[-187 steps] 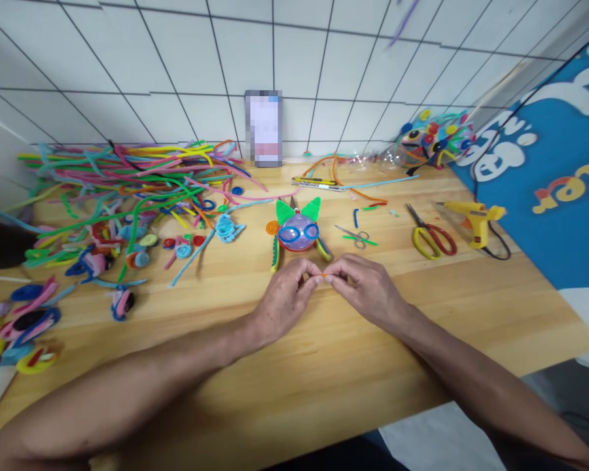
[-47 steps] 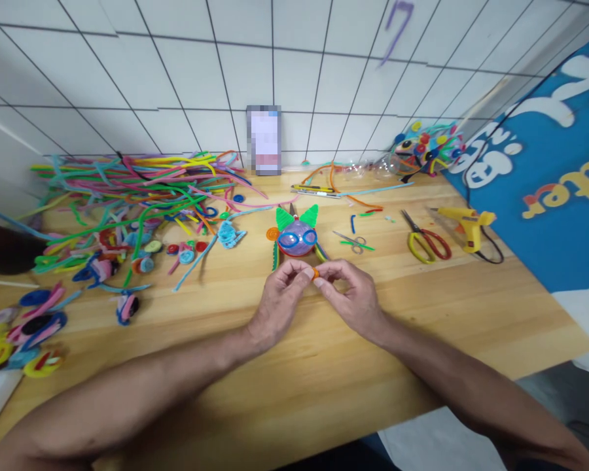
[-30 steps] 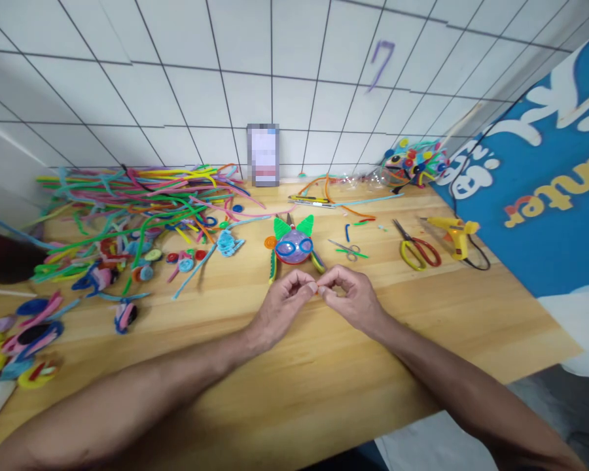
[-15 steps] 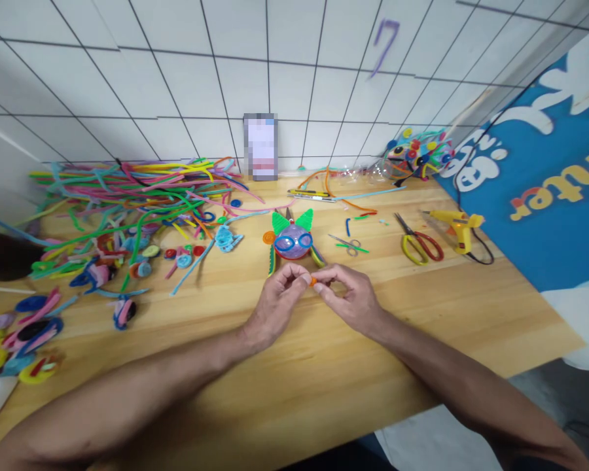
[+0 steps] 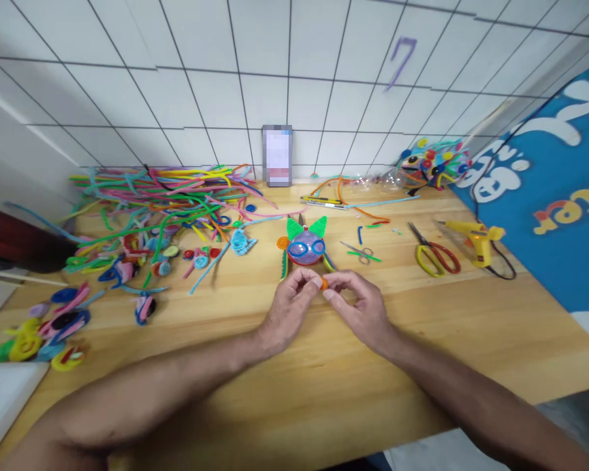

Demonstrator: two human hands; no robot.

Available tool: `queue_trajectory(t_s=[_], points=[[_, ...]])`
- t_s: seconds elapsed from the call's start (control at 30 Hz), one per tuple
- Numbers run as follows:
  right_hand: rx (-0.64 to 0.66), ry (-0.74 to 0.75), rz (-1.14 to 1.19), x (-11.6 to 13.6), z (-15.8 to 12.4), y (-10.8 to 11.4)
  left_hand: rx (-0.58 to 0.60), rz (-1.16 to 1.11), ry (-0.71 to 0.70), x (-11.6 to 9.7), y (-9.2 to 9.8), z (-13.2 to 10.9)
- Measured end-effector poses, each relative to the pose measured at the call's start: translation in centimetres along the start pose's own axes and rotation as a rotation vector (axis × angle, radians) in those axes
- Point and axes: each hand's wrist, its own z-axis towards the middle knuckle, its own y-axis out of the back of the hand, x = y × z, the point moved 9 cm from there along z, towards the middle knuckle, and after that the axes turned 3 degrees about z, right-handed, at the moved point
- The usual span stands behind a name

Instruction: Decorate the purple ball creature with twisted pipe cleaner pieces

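Between my fingertips sits a small orange coil [image 5: 324, 283], which looks like rolled pipe cleaner. My left hand [image 5: 289, 307] pinches it from the left, while the thumb and fingers of my right hand [image 5: 364, 309] close on its right side. Just beyond my hands stands a clear purple-tinted ball figure [image 5: 306, 250] with blue rings like glasses, green leaf-shaped pieces on top and striped pieces at its sides. An orange spiral [image 5: 283, 243] is at its left side. My fingers partly hide the coil and the figure's lower part.
Colourful pipe cleaners [image 5: 171, 186] are heaped at the back left, with finished pieces [image 5: 66, 320] nearer. Small scissors [image 5: 360, 252], larger red-and-yellow scissors [image 5: 430, 252] and a yellow glue gun [image 5: 476, 239] lie to the right. A phone [image 5: 277, 156] leans on the tiled wall.
The whole view has shifted, so things appear further right and slightly lower. My hands stay together around the orange coil, more of which now shows.
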Motion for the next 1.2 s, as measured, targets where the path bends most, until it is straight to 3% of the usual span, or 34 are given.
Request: queue_trajectory(t_s=[0.73,1.03,1.2], points=[[-0.024,0.085,-0.028,-0.1,-0.5,-0.1,0.013,-0.117,0.092,1.0,-0.4,-0.2],[-0.006,-0.058,0.034,-1.2,-0.4,-0.2,0.012,-0.041,0.04,0.2,-0.4,-0.5],[-0.003,-0.088,0.102,-1.5,-0.4,-0.1,0.069,0.0,0.022,0.1,-0.6,-0.6]])
